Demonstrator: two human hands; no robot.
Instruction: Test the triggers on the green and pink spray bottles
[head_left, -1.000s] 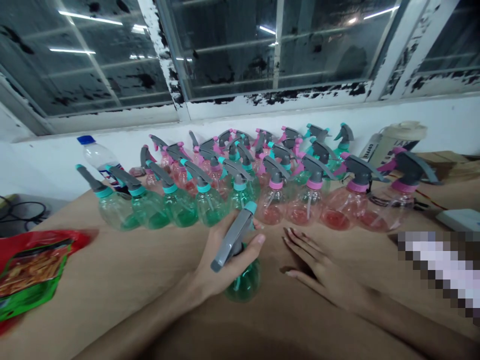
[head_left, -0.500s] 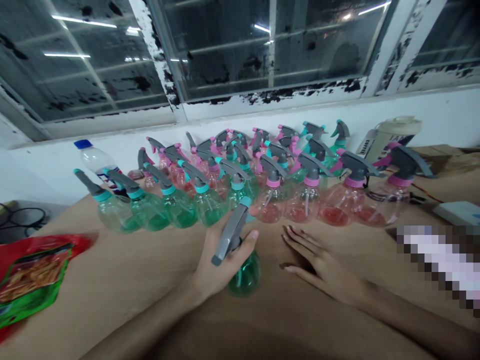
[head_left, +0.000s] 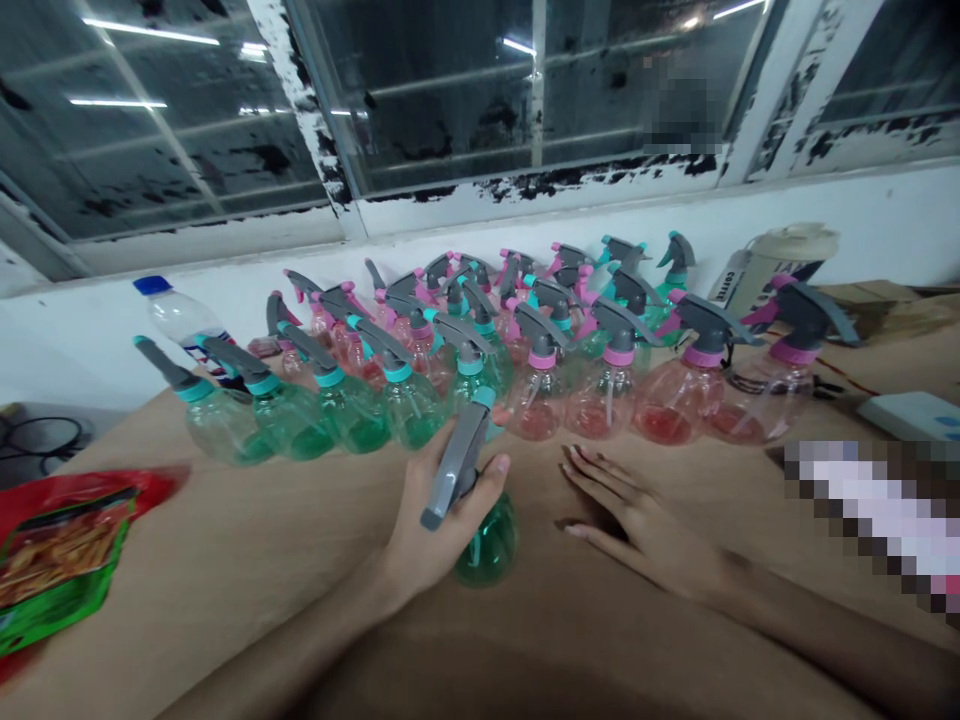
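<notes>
Centre of frame: still gripping green spray bottle (head_left: 491, 550) with curled left hand (head_left: 420, 530), no visible advance. Resting empty, spread right hand (head_left: 637, 520) on tabletop (head_left: 300, 540).

Two bare hands on slender, uncovered forearms.
Our left grip (head_left: 448, 537) is a bare hand with a rounded thumb (head_left: 487, 483); its nail catches a little shine, while most of the other fingers are hidden from us. Our right grip (head_left: 641, 522), equally bare, has slim fingers, and the fingernails (head_left: 576, 531) we can make out are long and narrow, reaching past the tips. Our left forearm (head_left: 315, 620) and right forearm (head_left: 802, 620) are smooth, narrow at the wrists and thicker farther back, their outlines softened by shadow.
</notes>
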